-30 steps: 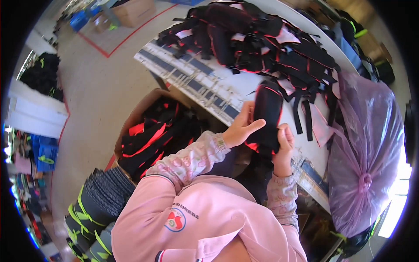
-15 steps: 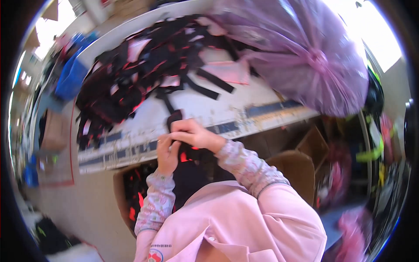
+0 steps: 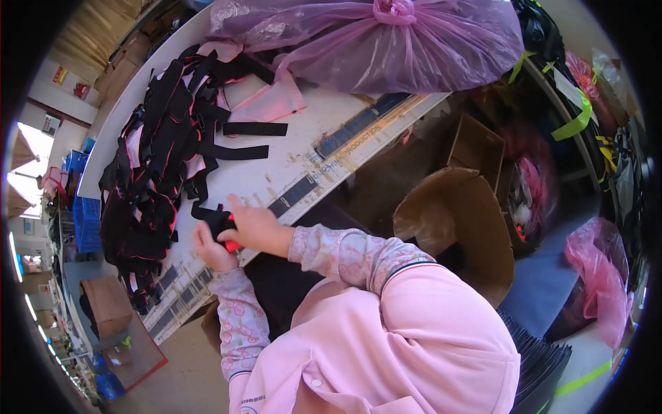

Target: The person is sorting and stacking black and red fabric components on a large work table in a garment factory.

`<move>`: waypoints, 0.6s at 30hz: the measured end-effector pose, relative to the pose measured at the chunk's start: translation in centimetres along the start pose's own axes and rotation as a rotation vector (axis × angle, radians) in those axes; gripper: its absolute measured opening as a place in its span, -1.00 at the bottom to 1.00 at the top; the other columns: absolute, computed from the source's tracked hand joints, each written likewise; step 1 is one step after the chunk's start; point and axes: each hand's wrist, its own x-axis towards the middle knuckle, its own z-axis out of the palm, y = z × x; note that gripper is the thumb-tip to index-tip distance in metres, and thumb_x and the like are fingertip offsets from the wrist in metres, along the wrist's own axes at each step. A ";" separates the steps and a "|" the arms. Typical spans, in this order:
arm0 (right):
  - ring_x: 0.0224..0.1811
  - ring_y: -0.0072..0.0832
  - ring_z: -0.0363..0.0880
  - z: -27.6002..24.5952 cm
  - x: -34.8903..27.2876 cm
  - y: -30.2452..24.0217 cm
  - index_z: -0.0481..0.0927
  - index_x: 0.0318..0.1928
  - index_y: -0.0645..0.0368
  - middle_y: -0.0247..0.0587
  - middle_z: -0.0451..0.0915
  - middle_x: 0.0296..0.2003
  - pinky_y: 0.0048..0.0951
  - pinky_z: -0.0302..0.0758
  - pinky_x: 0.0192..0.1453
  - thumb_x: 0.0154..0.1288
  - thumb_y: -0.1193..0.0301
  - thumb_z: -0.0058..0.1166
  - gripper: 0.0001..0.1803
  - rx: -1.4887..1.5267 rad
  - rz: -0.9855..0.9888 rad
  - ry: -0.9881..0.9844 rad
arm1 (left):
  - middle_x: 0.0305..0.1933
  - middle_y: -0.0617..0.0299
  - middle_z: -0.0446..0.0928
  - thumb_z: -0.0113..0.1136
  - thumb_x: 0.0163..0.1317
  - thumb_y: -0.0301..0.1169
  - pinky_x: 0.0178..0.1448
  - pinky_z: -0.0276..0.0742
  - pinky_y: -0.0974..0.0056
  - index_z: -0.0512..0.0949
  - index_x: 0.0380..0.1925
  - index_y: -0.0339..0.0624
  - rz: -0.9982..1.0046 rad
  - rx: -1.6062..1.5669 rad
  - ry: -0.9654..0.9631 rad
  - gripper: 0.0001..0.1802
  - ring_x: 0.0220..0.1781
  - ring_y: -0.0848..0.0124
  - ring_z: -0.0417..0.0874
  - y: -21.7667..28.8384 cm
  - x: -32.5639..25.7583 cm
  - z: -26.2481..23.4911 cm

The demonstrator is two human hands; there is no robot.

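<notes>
Since the earlier frame our view swings rightward, carrying the purple bag (image 3: 414,58) to the top centre. Nearest us, our right hand (image 3: 259,230) pinches a black-and-red strap piece (image 3: 218,219) at the table's (image 3: 293,155) front edge; our left hand (image 3: 215,250) is against it, but we cannot tell whether it grips. To our right gapes an open carton (image 3: 483,234). Beyond our hands, black red-trimmed pieces (image 3: 148,159) lie heaped; the bag sits farther back.
</notes>
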 end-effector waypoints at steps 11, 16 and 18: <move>-0.49 -0.16 0.58 -0.5 -4.2 -2.0 0.55 -0.47 0.34 0.07 0.56 -0.58 -0.17 0.42 -0.35 0.29 0.14 -0.02 -0.55 0.250 -0.027 -0.581 | -0.62 0.16 0.48 0.40 -0.06 -0.28 -0.32 0.40 0.24 0.53 -0.63 -0.27 0.444 0.834 0.247 -0.71 -0.52 0.37 0.49 -0.8 8.4 -10.3; -0.53 -0.31 0.54 -4.3 -5.7 -5.2 0.55 -0.48 0.33 0.00 0.55 -0.59 -0.27 0.43 -0.36 0.29 0.17 -0.03 -0.58 0.252 -0.033 -0.654 | -0.60 0.13 0.51 0.42 -0.09 -0.26 -0.32 0.41 0.24 0.55 -0.62 -0.28 0.380 0.847 0.357 -0.69 -0.51 0.34 0.51 2.9 11.2 -12.5; -0.57 -0.51 0.43 -5.5 -7.3 -4.9 0.53 -0.51 0.27 -0.21 0.47 -0.65 -0.40 0.39 -0.42 0.31 0.18 0.00 -0.59 0.280 -0.141 -0.697 | -0.61 0.13 0.53 0.43 -0.09 -0.22 -0.33 0.42 0.23 0.57 -0.65 -0.27 0.435 0.866 0.556 -0.66 -0.53 0.34 0.51 4.2 12.1 -15.1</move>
